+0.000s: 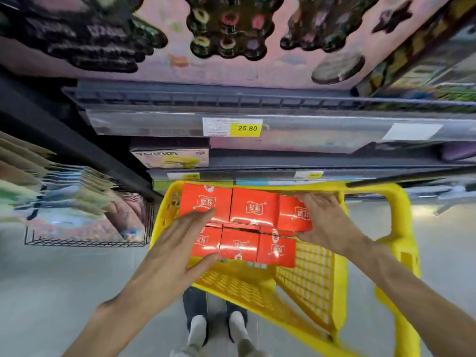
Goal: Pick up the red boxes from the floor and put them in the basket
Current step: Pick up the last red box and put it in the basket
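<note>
Several red boxes (253, 208) with white characters sit stacked in two rows inside a yellow plastic basket (304, 279). My left hand (177, 243) lies flat against the left side of the stack, fingers spread over the near-left box (206, 240). My right hand (324, 217) clasps the far-right box (293, 215), thumb under it and fingers on top. The stack fills the far half of the basket.
Store shelves with price tags (246, 128) rise just beyond the basket. A black wire rack (85, 242) of packets stands at the left. The yellow handle (401, 215) arches at the right. My feet (219, 331) stand on the grey floor below.
</note>
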A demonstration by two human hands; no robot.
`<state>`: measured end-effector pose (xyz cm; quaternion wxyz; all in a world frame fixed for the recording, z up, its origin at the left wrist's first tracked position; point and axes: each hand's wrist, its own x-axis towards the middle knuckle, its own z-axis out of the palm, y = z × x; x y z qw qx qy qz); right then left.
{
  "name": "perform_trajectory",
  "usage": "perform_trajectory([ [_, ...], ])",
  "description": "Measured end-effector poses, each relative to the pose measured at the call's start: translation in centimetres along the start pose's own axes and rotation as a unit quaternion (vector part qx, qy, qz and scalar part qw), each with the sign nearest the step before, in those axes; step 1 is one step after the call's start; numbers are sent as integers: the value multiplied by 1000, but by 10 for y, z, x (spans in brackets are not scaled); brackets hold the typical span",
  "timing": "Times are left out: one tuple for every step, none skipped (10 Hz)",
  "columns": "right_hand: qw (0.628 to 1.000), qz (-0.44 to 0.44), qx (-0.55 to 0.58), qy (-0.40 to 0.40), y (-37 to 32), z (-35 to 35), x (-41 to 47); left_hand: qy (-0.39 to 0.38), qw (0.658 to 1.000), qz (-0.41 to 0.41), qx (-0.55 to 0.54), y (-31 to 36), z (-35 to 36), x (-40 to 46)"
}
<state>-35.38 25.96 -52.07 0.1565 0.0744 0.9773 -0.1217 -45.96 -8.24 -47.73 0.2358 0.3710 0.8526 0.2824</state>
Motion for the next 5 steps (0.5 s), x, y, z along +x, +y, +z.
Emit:
perform_trajectory([
  [1000,11,10,-20,2,16,3,3,1000,5,2,2,2,3],
  [998,27,45,-42,6,20,9,-2,1000,3,6,1,4,3],
  [997,32,55,-54,9,20,12,-14,1000,-2,9,1,4,0],
  [999,14,15,-47,6,18,6,-8,1000,-1,13,8,-2,-4],
  [999,22,13,-43,-1,1,-10,-12,1000,11,26,14,-20,-5],
])
